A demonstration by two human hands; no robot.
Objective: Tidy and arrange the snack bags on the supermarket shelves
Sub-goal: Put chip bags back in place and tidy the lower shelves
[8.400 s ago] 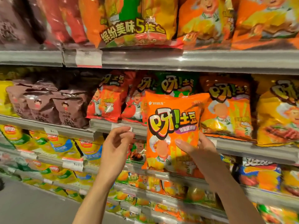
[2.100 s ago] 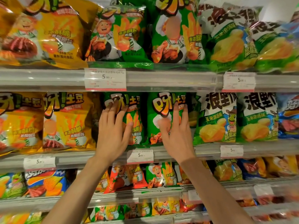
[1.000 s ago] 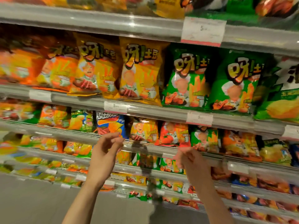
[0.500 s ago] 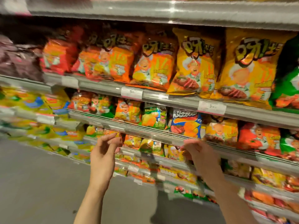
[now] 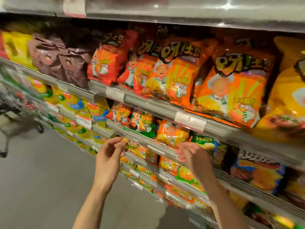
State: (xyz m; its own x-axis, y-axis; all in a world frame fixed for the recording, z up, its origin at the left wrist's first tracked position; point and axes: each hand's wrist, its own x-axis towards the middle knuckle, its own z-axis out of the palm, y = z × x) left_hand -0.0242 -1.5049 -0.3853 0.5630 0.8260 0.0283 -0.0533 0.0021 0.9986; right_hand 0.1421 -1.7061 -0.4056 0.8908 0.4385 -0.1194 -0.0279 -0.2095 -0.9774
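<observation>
You're between bags, I'd judge: both hands free, no bag held, so next move is picking which one to fix. Shelf rail (image 5: 165,111) runs far left to near right w/ price tags. On it, the orange chip bags (image 5: 178,75) lean and overlap, the right orange bag (image 5: 231,90) hangs over the rail edge; probably those need squaring up. Brown bags (image 5: 62,63) sit left, a yellow bag (image 5: 287,96) right. Lower shelf small bags (image 5: 142,121) lie just beyond your fingers. Left hand (image 5: 109,157) and right hand (image 5: 193,156): fingers loosely curled, holding nothing. Reaching up means clearing the rail. View's blurred.
</observation>
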